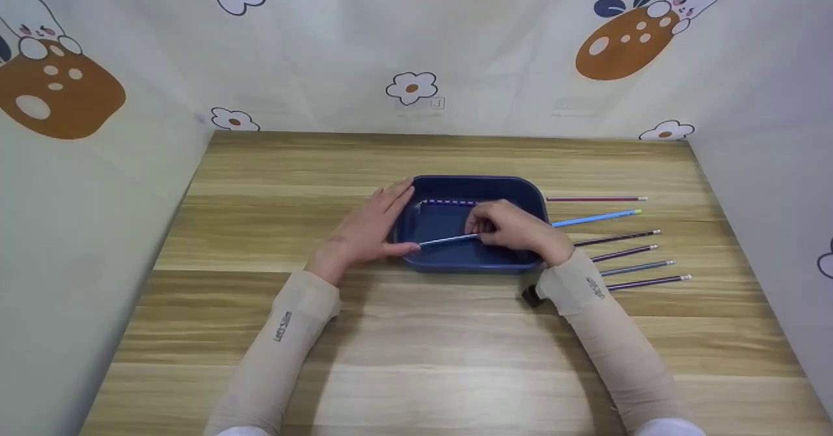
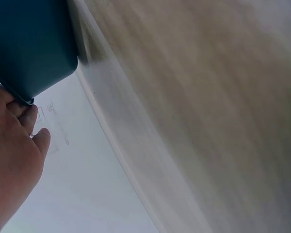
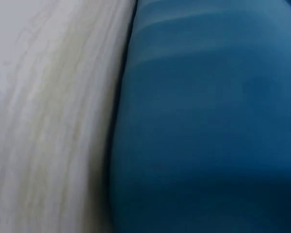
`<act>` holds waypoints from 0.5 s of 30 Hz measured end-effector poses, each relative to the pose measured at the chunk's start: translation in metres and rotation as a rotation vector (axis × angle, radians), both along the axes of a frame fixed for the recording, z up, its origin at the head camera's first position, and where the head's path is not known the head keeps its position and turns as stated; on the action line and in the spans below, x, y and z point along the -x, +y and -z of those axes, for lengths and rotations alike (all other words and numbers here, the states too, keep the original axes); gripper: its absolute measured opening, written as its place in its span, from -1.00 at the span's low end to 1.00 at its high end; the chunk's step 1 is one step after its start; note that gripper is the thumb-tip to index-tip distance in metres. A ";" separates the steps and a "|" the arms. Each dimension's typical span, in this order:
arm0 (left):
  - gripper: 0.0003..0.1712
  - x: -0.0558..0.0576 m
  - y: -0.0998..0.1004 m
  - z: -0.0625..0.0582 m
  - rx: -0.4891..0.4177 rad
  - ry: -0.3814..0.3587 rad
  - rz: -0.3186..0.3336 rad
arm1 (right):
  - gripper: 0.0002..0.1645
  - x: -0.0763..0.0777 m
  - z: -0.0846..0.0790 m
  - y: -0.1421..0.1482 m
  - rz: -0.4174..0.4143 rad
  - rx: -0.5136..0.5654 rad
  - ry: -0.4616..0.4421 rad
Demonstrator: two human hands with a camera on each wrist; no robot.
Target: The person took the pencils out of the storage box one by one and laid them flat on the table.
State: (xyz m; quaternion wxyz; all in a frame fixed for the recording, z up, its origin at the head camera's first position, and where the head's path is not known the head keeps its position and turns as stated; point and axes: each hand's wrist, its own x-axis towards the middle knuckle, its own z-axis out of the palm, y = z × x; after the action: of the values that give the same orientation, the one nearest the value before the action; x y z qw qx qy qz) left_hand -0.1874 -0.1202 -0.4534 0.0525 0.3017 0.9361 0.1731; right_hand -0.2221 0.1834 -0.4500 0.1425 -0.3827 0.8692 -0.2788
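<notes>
A dark blue rectangular box stands on the table. Inside it, my right hand pinches a slim blue-grey pencil, which slants toward the front left corner. Along the box's far side lies a purple pencil with pale dashes, partly hidden behind the right hand. My left hand rests against the box's left end, fingers stretched along the rim and thumb near the pencil's left end. The left wrist view shows these fingers right at the rim. Only blue box wall and tabletop fill the right wrist view.
Right of the box lie several pencils, among them a dark red one, a bright blue one and a dark one; the right arm covers some ends. Patterned white cloth walls the wooden table at back and sides.
</notes>
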 end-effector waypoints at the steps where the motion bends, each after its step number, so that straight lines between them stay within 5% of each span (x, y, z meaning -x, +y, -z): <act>1: 0.21 0.000 0.000 0.000 0.000 0.000 -0.001 | -0.80 0.000 -0.001 0.000 -0.002 0.003 0.004; 15: 0.21 -0.001 0.001 -0.001 0.014 0.004 0.003 | -0.83 -0.010 -0.018 0.006 0.009 0.025 0.039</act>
State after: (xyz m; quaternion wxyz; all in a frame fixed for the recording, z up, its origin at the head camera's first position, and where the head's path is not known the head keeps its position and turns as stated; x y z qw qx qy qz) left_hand -0.1868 -0.1196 -0.4520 0.0532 0.3028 0.9370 0.1659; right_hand -0.2121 0.1893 -0.4324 0.1195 -0.3857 0.8700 -0.2830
